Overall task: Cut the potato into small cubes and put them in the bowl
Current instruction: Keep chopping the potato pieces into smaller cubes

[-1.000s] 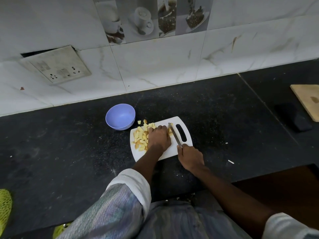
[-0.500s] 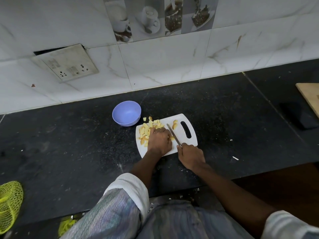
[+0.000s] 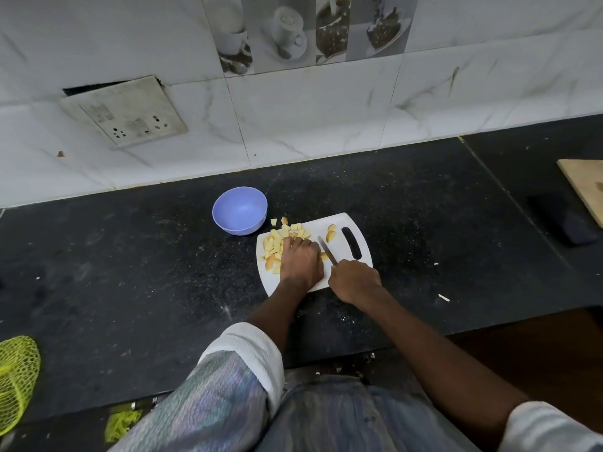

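A white cutting board (image 3: pixel 339 230) lies on the black counter. Several yellow potato cubes (image 3: pixel 273 244) are piled on its left part, and two larger pieces (image 3: pixel 331 233) lie near the handle slot. My left hand (image 3: pixel 301 264) rests knuckles-up on the board, fingers curled over potato pieces that it mostly hides. My right hand (image 3: pixel 354 280) grips a knife handle; the knife blade (image 3: pixel 327 250) points away from me, just right of my left hand. A lilac bowl (image 3: pixel 239 210) stands beyond the board's left corner and looks empty.
The tiled wall with a socket plate (image 3: pixel 125 114) runs behind the counter. A wooden board (image 3: pixel 584 187) and a dark object (image 3: pixel 563 223) lie at the far right. A green mesh basket (image 3: pixel 16 376) sits at the left edge. The counter's front edge (image 3: pixel 359 350) is close to my body.
Two potato pieces now lie apart near the board's handle slot, where none showed a second ago. Both hands keep their places on the board; the camera has shifted slightly.
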